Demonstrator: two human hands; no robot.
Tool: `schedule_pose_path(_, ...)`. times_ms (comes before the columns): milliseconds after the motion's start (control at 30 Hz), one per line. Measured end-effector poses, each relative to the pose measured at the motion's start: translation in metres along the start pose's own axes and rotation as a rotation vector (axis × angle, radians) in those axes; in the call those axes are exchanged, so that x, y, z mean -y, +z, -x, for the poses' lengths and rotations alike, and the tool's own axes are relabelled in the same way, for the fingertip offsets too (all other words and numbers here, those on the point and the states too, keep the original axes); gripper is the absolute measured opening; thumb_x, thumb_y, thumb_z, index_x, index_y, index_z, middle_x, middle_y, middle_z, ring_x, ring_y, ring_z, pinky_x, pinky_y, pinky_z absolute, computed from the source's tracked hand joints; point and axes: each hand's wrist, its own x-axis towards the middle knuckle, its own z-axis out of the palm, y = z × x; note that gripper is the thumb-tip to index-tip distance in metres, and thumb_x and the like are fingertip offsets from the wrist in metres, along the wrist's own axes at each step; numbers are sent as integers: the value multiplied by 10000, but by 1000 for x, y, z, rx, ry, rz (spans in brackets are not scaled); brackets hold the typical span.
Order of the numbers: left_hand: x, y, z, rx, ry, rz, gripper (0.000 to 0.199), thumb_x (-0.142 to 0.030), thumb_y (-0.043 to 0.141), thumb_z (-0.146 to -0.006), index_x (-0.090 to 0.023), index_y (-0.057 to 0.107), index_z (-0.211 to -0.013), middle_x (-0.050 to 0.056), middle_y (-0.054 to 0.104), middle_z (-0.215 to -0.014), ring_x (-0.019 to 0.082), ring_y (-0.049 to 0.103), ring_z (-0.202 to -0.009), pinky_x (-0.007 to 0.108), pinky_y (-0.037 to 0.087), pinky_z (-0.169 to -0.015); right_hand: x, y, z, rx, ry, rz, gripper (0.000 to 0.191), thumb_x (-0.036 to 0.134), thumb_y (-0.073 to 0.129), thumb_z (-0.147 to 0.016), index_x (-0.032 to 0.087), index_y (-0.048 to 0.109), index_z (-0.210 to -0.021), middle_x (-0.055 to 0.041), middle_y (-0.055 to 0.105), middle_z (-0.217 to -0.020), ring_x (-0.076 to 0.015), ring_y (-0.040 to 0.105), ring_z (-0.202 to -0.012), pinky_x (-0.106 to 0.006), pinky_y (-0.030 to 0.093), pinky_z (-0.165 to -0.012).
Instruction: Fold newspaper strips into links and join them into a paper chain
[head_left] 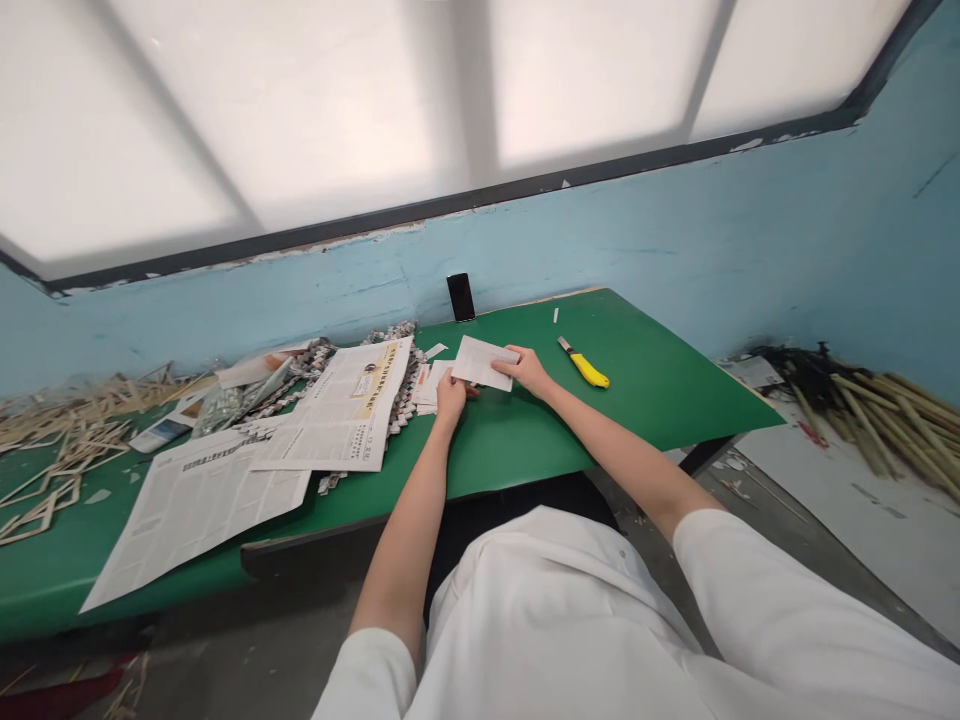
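Observation:
A small piece of printed paper (482, 362) is held up over the green table between my two hands. My left hand (451, 396) pinches its lower left corner, and my right hand (529, 370) grips its right edge with thumb and fingers. Behind my left hand, smaller paper pieces (427, 388) lie on the table, partly hidden by it. To the right of my right hand rests a knife with a yellow handle (590, 371), its blade pointing up and left. Large newspaper sheets (337, 410) lie to the left of my left hand.
A black phone (460, 297) leans against the blue wall at the back of the green table (517, 450). Folded paper strips and a plastic bag (244, 398) lie beyond the newspapers. Thin wooden strips (82, 425) cover the far left; bamboo sticks (892, 420) are piled at the right.

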Motion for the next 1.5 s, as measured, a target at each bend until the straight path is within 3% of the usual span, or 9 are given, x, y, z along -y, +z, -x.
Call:
schedule_pose_path(167,-5,-2,0,97,-93,212,656,-673,280,-1007,-148,667,-1075,98,699,-730,223,723,-704,304,564,-582,-3,0,-1,-1,51,-61,538,579,841,-657,146,757,-964,-109,766,-969,-274,676,-881,-350,538,-721)
schedule_pose_path(300,-6,0,6,197,7,116,531,-617,687,-857,-140,659,-1088,49,678,-691,186,641,-553,285,506,-506,-1,0,-1,-34,37,-28,535,583,822,-689,133,770,-973,-118,779,-990,-286,690,-903,-358,551,-746)
schedule_pose_path(400,-6,1,9,253,75,63,549,-498,817,-770,-138,628,-1139,-3,644,-635,142,570,-461,267,470,-488,-1,0,-1,-74,18,-53,522,585,804,-715,129,768,-966,-101,783,-959,-265,686,-854,-347,550,-728)
schedule_pose_path(700,-10,-2,7,190,111,246,487,-375,808,-735,-165,617,-1131,11,687,-761,137,582,-543,256,466,-494,-4,2,-7,-18,119,-370,399,429,814,-679,178,734,-979,-19,723,-771,-162,585,-600,-281,498,-549)
schedule_pose_path(867,-14,-2,11,238,92,274,159,-235,686,-700,-182,597,-820,13,663,-709,147,615,-584,253,490,-544,-1,0,-5,-14,92,-477,114,285,698,-688,190,680,-748,6,628,-690,-133,536,-583,-258,490,-556)
schedule_pose_path(1067,-18,-5,14,307,-10,298,143,-313,605,-700,-173,578,-712,50,654,-652,212,679,-617,316,551,-591,-2,-1,-5,-6,55,-419,58,235,580,-652,192,619,-653,2,569,-628,-151,519,-573,-269,444,-549)
schedule_pose_path(1200,-19,-3,15,294,-76,276,396,-515,581,-838,-159,654,-994,41,668,-630,235,686,-537,332,545,-521,-1,-2,-2,26,-30,-282,92,227,525,-664,194,603,-629,1,540,-591,-154,488,-561,-278,410,-564)
schedule_pose_path(1300,-17,1,17,313,-46,111,579,-541,735,-806,-159,614,-1224,28,698,-654,218,671,-493,304,523,-478,3,-1,1,71,-91,-160,124,239,512,-697,196,595,-615,-7,558,-601,-162,487,-588,-287,415,-590)
schedule_pose_path(1500,-8,2,14,375,33,9,588,-502,841,-743,-112,647,-1139,84,759,-770,174,679,-523,282,553,-532,3,2,0,40,-66,-212,295,416,512,-904,209,681,-1029,-9,600,-713,-185,551,-608,-308,468,-574)
